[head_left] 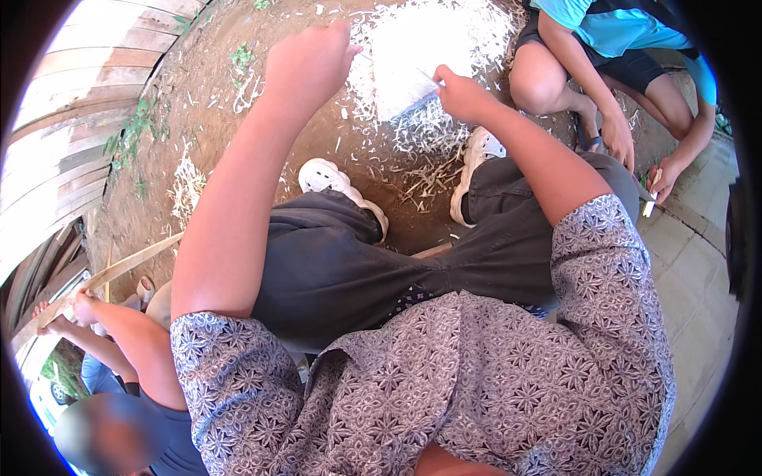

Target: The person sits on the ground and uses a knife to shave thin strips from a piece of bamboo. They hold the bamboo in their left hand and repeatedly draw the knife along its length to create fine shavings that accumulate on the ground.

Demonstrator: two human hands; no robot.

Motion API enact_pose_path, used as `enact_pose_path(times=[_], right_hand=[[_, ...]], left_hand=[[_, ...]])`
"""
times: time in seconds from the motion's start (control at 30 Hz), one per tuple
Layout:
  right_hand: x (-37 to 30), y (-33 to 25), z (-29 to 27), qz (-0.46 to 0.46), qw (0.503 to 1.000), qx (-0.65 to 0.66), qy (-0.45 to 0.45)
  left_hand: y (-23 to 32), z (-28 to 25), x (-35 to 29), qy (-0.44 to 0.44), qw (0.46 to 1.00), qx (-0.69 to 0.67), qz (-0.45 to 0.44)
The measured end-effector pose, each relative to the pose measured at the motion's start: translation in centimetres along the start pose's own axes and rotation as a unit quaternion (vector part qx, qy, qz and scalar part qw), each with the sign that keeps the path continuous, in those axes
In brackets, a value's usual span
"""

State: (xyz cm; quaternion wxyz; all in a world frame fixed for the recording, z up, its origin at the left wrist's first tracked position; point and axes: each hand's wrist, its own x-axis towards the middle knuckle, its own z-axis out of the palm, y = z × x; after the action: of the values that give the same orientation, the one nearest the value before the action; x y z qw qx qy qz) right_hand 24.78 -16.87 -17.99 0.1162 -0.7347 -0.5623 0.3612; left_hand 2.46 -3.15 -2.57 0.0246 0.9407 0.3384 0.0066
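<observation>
My left hand [311, 65] is raised at the upper middle, its fingers curled closed; glare hides what they hold, if anything. To its right, my right hand [467, 97] is closed in a pinch near the edge of a bright white sheet-like thing [409, 89] with a bluish lower border. Something thin shows at the right fingertips, too washed out to name. Around and beyond the sheet-like thing, pale curled shavings [440, 131] cover the ground. Both hands are apart, above the ground in front of my white clogs [321, 176].
At the right, a crouching person's hand [667, 181] holds a small pale piece of wood [651, 205]. At the lower left, another person grips a long wooden strip [119, 268]. A plank wall [95, 87] runs along the left; concrete paving [690, 262] lies at the right.
</observation>
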Motion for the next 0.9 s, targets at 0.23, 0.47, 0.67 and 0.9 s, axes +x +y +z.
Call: enact_pose_path(times=[0.23,0.47,0.67,0.9], right_hand=[[-0.6,-7.7,-2.4,-0.059,0.993,0.098,-0.024],[0.5,1.4,-1.3,0.011,0.998,-0.012,-0.061],[-0.1,-7.2,-3.3,-0.018,0.993,0.111,-0.045],[0.8,0.4,-1.1,-0.005,0.998,0.008,-0.054]], left_hand=[[0.4,0.0,0.1,-0.009,1.0,-0.008,-0.006],[0.0,0.2,0.2,-0.004,1.0,-0.003,-0.006],[-0.3,0.4,0.0,0.011,1.0,0.0,0.006],[-0.8,0.6,0.1,0.02,1.0,0.007,-0.006]])
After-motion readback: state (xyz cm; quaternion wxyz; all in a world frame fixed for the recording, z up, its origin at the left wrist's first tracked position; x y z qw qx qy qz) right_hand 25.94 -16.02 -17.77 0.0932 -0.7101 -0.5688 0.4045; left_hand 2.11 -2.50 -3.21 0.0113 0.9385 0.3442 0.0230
